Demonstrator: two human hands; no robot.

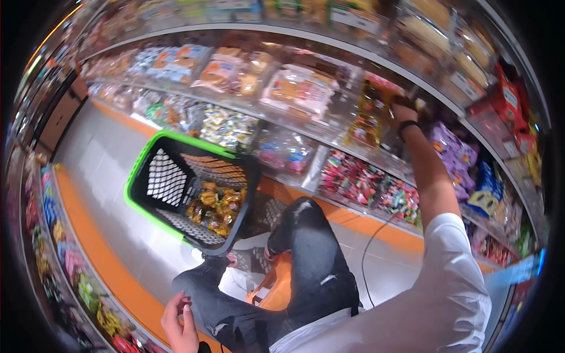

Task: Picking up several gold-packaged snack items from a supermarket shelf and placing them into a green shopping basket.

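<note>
My right hand (pixel 402 112) reaches into a compartment of the middle shelf, beside gold-wrapped snack packets (pixel 367 117); its fingers are partly hidden, so I cannot tell whether they grip anything. My left hand (pixel 181 324) hangs by my left knee, fingers loosely apart and holding nothing. Before my knees stands a black plastic shopping basket (pixel 223 154) with a bright green rim, tilted in view. Several gold-wrapped packets (pixel 216 205) lie at its bottom.
Purple bags (pixel 454 154) sit right of my forearm. Red-wrapped candies (pixel 348 178) fill a lower bin. Bread packs (pixel 302 90) stand left on the shelf. An orange plastic stool (pixel 278 287) is between my legs. A dark cable (pixel 365 260) runs at the right. Another stocked shelf (pixel 92 212) borders the aisle.
</note>
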